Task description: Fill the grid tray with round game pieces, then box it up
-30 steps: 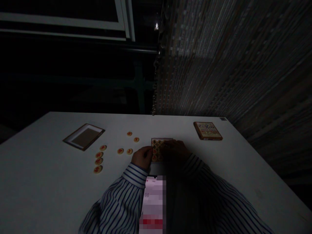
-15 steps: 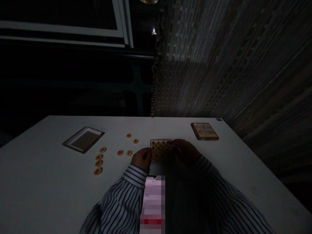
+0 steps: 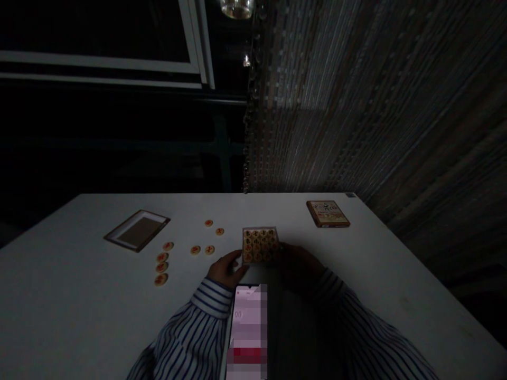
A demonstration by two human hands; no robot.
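A small clear box (image 3: 260, 262) packed with rows of round Chinese chess pieces (image 3: 257, 247), lettered in black and red, is between my hands. My left hand (image 3: 225, 269) grips its left edge, thumb at the near corner. In deep shadow, my right hand (image 3: 303, 264) is closed at the right edge; its fingers are hard to make out. Left of the box several loose red-lettered pieces (image 3: 209, 250) lie on the table, and farther left more form a slanting column (image 3: 162, 267).
The white table (image 3: 95, 316) carries an open shallow box or lid (image 3: 138, 230) at left and a printed flat box (image 3: 328, 214) at back right. A lit phone (image 3: 247, 327) lies close to me. A string curtain (image 3: 309, 105) hangs behind.
Both hands have shifted toward me along the box's sides, uncovering more of its top. My left fingers have moved down to its lower left edge. The camera view has tilted slightly up.
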